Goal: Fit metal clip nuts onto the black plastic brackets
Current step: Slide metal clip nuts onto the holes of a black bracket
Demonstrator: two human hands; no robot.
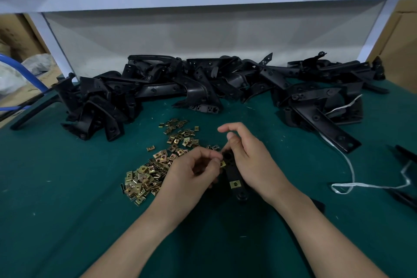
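Head view: the left hand [194, 171] pinches a clip nut [223, 163] against the edge of the black bracket [234, 176]. The right hand [248, 160] grips the bracket's far end. A fitted clip nut [234, 184] sits lower on the bracket, between the wrists. Loose clip nuts [153, 169] lie just left of the left hand. The bracket heap [191, 88] lies beyond both hands.

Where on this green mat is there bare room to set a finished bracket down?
Bare mat lies left of the clip nuts, and between the right hand and the white string. The back is crowded with the bracket pile.
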